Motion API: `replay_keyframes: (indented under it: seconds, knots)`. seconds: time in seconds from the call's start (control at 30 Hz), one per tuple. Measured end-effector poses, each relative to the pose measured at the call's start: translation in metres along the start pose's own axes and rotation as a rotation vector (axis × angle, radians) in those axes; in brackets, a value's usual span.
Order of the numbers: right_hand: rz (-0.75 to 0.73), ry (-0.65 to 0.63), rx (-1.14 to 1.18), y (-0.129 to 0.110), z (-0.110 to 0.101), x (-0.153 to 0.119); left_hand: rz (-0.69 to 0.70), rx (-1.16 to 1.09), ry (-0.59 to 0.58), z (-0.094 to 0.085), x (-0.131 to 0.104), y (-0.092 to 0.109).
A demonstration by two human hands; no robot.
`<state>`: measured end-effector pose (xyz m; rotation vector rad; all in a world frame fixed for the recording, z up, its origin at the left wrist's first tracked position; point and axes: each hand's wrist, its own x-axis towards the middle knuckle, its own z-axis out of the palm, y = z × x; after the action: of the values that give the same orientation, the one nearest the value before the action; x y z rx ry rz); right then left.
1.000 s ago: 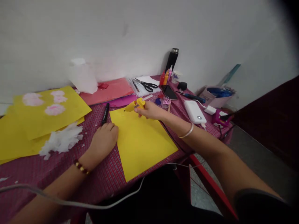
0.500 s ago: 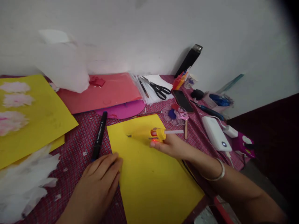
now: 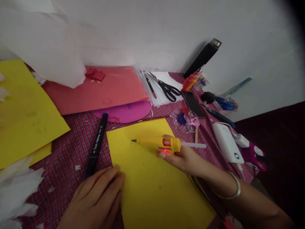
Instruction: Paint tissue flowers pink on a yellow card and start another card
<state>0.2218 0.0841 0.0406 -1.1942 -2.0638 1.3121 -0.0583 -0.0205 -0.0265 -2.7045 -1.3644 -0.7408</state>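
Press lightly with your open left hand (image 3: 92, 200) at the left edge of the flat, yellow, rectangular paper sheet (image 3: 152, 190) on the checked-cloth-covered table (image 3: 77, 136), and steady the slim yellow plastic glue gun (image 3: 150, 143) above it, gripped in your right hand (image 3: 188, 160).

Plaid-covered table (image 3: 77, 136), yellow sheet (image 3: 152, 183), black marker (image 3: 97, 144), dark phone (image 3: 193, 104), white power bank (image 3: 227, 142)

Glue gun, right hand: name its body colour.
The glue gun has a yellow body; head view shows it best.
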Motion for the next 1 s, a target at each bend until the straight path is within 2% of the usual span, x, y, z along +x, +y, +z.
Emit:
replay_keyframes:
  seconds: [0.2,0.4,1.0]
  knots:
    - [0.013,-0.023,-0.010,-0.0038,0.0026,0.0016,-0.044,-0.015,0.007,0.0017,-0.0015,0.0012]
    - [-0.035,0.042,-0.072,-0.0044,0.0027,0.0035,-0.051,-0.038,0.013,0.0000,-0.0003,0.0017]
    - [0.026,0.041,-0.061,-0.0021,0.0028,0.0005,-0.060,-0.070,-0.010,-0.0016,0.0029,0.0016]
